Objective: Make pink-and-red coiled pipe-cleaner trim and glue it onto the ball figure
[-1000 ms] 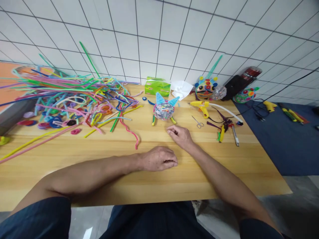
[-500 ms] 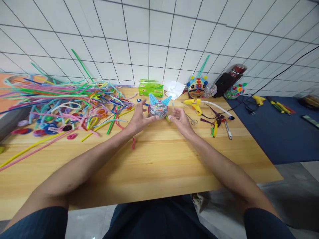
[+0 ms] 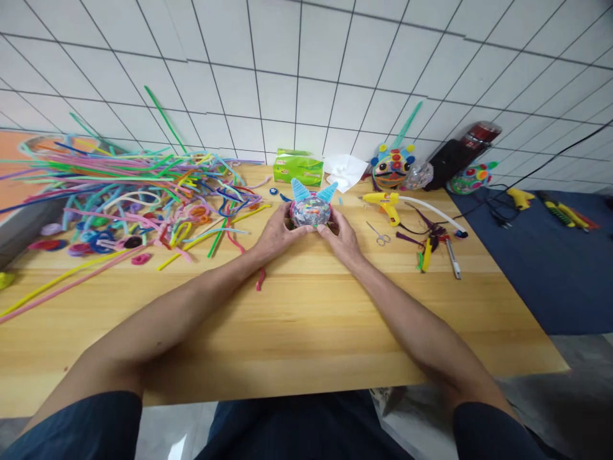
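Observation:
A rounded, see-through craft figure (image 3: 311,212) with multicoloured filling and two light blue pipe-cleaner ears stands at the middle of the wooden table (image 3: 306,332). My left hand (image 3: 280,231) is closed around its left side, the thumb across the front. On the opposite side my right hand (image 3: 341,233) grips it too, its thumb almost meeting the left one. Fingers behind the figure are partly hidden. Just right of my right hand lie small scissors (image 3: 382,239), and a yellow glue gun (image 3: 387,204) is a little farther back.
Piled pipe cleaners (image 3: 143,191) cover the table's left side. At the back are a green tissue pack (image 3: 298,169), a white tissue (image 3: 345,171) and a decorated craft head (image 3: 393,167). A white-handled cutter (image 3: 453,259) lies at right, near a black cord (image 3: 546,144).
Both hands, apart with fingers spread half a second ago, have come inward and closed on the sides of the craft figure. The view has shifted slightly.

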The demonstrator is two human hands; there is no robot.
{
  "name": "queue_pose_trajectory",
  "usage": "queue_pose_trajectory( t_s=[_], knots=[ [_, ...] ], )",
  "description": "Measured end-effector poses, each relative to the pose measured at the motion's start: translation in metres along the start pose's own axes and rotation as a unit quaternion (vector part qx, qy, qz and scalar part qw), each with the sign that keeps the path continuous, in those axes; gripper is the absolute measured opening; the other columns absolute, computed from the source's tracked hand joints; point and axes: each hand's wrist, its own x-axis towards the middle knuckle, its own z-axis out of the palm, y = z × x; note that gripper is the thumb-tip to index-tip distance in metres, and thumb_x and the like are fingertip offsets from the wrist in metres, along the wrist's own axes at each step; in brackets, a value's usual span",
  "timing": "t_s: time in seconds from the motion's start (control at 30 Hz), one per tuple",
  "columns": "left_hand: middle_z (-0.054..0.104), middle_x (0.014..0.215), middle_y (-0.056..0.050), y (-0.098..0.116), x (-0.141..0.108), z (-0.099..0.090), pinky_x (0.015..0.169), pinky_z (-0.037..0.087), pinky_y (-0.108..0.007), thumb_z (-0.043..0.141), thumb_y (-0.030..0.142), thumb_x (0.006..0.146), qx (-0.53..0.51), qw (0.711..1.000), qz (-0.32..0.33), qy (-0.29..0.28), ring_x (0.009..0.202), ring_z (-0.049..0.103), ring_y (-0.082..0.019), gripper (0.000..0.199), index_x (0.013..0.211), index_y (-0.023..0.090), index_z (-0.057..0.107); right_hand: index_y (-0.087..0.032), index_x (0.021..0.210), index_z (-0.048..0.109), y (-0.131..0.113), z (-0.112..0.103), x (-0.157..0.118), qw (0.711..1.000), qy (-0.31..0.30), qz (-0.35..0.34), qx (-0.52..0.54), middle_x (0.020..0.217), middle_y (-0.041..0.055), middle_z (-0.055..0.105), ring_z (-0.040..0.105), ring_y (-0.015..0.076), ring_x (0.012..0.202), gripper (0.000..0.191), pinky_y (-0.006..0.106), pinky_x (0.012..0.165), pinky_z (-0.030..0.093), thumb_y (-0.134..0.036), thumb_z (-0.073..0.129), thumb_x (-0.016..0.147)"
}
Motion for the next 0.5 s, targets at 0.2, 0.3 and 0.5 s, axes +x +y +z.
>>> queue_pose_trajectory(
  t_s=[0.2, 0.3, 0.5],
  knots=[
    [0.071, 0.146, -0.018, -0.0047, -0.0008, 0.0018, 0.114, 0.061, -0.055, 0.092, 0.062, 0.083, -0.013, 1.000, -0.013, -0.008, 0.129, 0.074, -0.034, 0.081, 0.142, 0.020, 0.056, -0.026, 0.159, 0.060, 0.0018, -0.0002, 0.0004, 1.000, 0.004, -0.009, -0.025, 0.158, 0.0127, 0.069, 0.067, 0.0350, 0.144, 0.082, 0.053, 0.125, 0.053, -0.069, 0.074, 0.090],
    [0.071, 0.147, -0.018, -0.0042, -0.0015, 0.0018, 0.114, 0.060, -0.055, 0.091, 0.062, 0.084, -0.008, 1.000, -0.014, -0.009, 0.133, 0.072, -0.035, 0.080, 0.143, 0.020, 0.056, -0.027, 0.160, 0.059, 0.0018, 0.0001, -0.0003, 1.000, 0.003, -0.010, -0.028, 0.158, 0.0127, 0.069, 0.067, 0.0343, 0.144, 0.084, 0.052, 0.125, 0.054, -0.071, 0.074, 0.091],
    [0.069, 0.149, -0.019, -0.0018, -0.0027, 0.0005, 0.118, 0.057, -0.056, 0.090, 0.064, 0.085, 0.017, 1.000, -0.019, -0.007, 0.137, 0.068, -0.037, 0.081, 0.143, 0.019, 0.057, -0.026, 0.161, 0.059, -0.0034, -0.0008, -0.0016, 1.000, -0.005, -0.005, -0.026, 0.160, 0.0131, 0.068, 0.068, 0.0336, 0.144, 0.086, 0.050, 0.124, 0.054, -0.074, 0.072, 0.091]
  ],
)
